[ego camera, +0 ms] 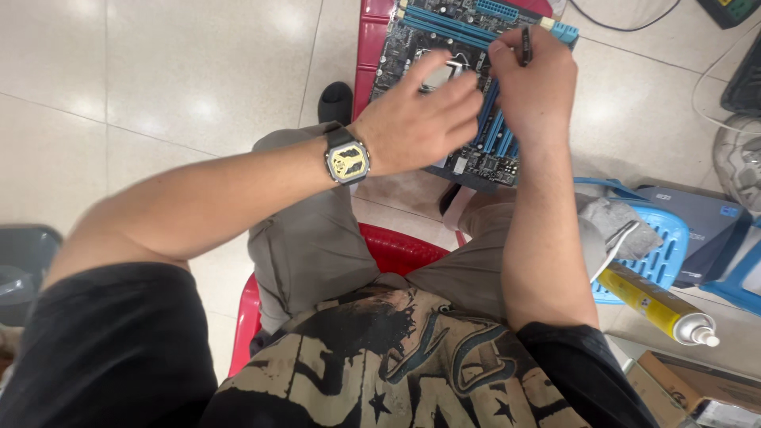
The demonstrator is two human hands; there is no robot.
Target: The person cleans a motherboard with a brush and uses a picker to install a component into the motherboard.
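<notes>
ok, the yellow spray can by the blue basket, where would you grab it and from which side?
Probably mid-body. The yellow spray can lies on its side on the floor, its white nozzle end pointing lower right and its other end against the blue basket. Come from above, fingers closing across the cylinder's width: the round body is bare there, while the basket crowds the upper end. The right hand is nearer, but holds a dark tool.

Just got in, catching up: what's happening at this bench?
A seated person works over a computer motherboard that rests on a red stool. The left hand lies flat on the board near the processor socket. The right hand grips a thin dark tool, tip towards the board. A yellow spray can lies by a blue plastic basket on the right.
</notes>
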